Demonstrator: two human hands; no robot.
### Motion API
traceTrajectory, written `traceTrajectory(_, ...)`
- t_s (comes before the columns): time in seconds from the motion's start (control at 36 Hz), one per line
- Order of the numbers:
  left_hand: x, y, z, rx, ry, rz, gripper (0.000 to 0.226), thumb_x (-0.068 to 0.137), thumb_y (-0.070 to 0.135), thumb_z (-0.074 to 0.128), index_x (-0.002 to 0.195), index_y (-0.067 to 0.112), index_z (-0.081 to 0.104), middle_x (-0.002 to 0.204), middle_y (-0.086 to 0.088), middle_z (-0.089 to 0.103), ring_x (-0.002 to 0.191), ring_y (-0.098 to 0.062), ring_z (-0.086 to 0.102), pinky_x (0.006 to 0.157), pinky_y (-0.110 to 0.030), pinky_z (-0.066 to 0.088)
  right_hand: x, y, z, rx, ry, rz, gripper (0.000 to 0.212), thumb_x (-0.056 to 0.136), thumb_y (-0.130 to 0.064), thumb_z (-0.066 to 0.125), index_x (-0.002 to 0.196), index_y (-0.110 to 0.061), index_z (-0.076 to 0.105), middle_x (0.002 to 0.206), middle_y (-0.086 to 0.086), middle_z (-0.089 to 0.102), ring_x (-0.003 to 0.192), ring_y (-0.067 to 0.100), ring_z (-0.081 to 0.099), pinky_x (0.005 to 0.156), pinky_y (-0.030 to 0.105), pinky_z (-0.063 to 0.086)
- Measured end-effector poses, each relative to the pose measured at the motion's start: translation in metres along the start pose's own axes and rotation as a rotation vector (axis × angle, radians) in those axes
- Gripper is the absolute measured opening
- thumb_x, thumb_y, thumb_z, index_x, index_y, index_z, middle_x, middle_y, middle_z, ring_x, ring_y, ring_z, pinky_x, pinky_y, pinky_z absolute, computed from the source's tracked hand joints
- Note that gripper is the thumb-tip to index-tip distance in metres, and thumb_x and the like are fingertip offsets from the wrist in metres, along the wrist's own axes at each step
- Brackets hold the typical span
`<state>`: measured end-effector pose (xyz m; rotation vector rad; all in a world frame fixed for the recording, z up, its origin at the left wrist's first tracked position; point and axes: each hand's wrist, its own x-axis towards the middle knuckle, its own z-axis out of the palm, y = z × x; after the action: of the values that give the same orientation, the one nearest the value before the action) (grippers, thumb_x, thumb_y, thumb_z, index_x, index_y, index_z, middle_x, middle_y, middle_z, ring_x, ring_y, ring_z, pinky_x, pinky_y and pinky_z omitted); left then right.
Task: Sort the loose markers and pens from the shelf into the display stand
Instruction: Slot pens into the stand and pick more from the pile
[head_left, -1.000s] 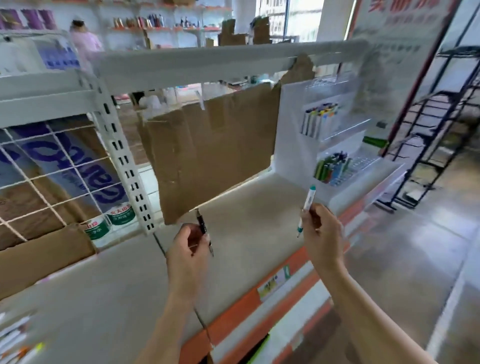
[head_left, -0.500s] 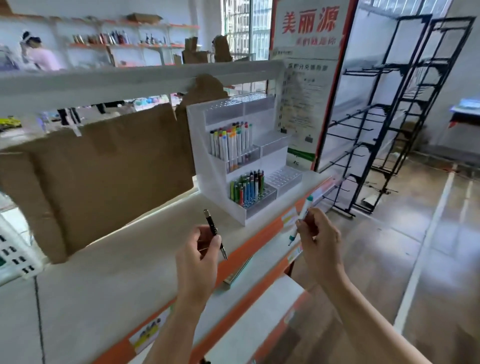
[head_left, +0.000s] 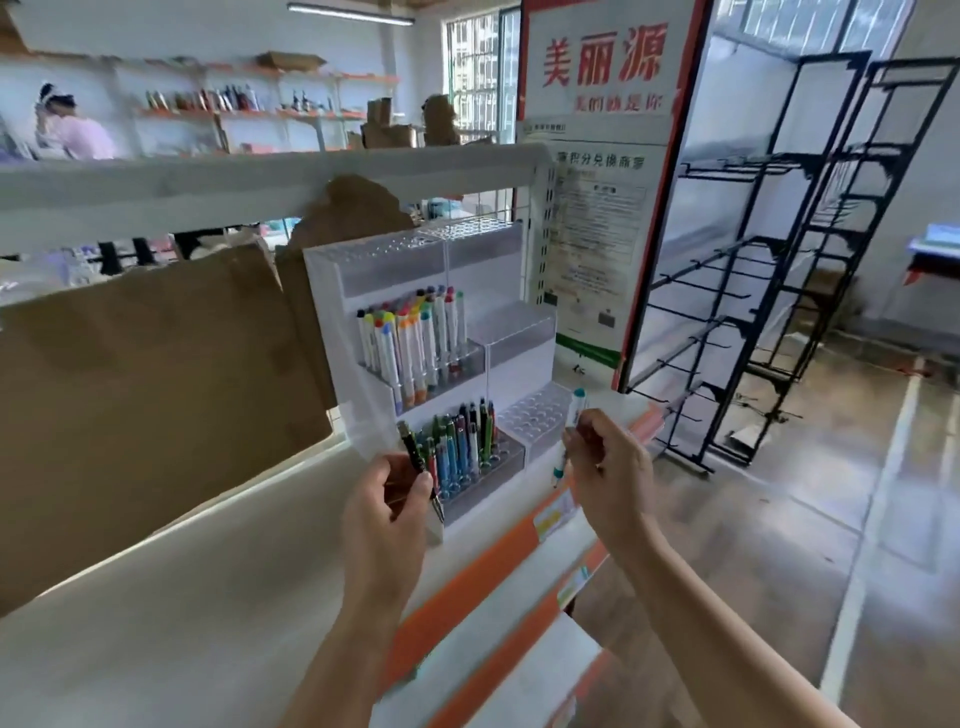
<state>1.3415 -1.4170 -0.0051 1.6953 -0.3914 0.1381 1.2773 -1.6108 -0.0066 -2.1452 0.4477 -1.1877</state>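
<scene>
Head view, one item per hand. Left hand (head_left: 387, 501) is pinching a dark pen (head_left: 418, 464), fingers curled round its barrel, holding it tilted just in front of the display stand (head_left: 374, 262) on the shelf (head_left: 208, 597). Right hand (head_left: 605, 467) is gripping a white marker (head_left: 571, 431) with teal ends, near the stand's vacant lower-right holes (head_left: 537, 418). Pens (head_left: 462, 441) are filling the lower-left tier, markers (head_left: 415, 338) the tier above. Step in hand, as judged: carrying both to the stand. Next move is calling for turning each piece upright and lowering it into a free hole among its own kind.
</scene>
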Motion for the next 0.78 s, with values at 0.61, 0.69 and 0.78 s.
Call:
traceTrajectory(0.61,0.056,0.011,0.066,0.048,0.258,0.028,0.028,0.090,-0.003,0.056,0.075,0.019,0.049,0.061,0.007,0.048,0.054,-0.003,0.043,0.051,-0.013,0.034,0.146,-0.012,0.068,0.186,-0.246,-0.212,0.009,0.091,-0.016,0.061,0.090,-0.008,0.056,0.069,-0.012,0.049,0.056,0.003,0.042,0.048,0.010,0.032)
traceTrajectory(0.69,0.055,0.017,0.075,0.132,0.321,0.032,0.028,0.090,0.000,0.057,0.073,0.020,0.048,0.062,0.003,0.048,0.055,-0.007,0.043,0.053,-0.018,0.035,0.158,-0.016,0.079,0.192,-0.330,-0.289,0.011,0.092,-0.018,0.060,0.093,-0.007,0.058,0.074,-0.006,0.052,0.062,0.015,0.047,0.049,0.020,0.032)
traceTrajectory(0.78,0.053,0.020,0.081,0.208,0.370,0.022,0.031,0.090,0.001,0.057,0.072,0.024,0.047,0.060,0.008,0.047,0.055,-0.004,0.045,0.052,-0.015,0.035,0.164,-0.019,0.090,0.195,-0.398,-0.314,0.011,0.093,-0.020,0.058,0.096,-0.010,0.057,0.077,-0.004,0.055,0.065,0.017,0.050,0.051,0.025,0.031)
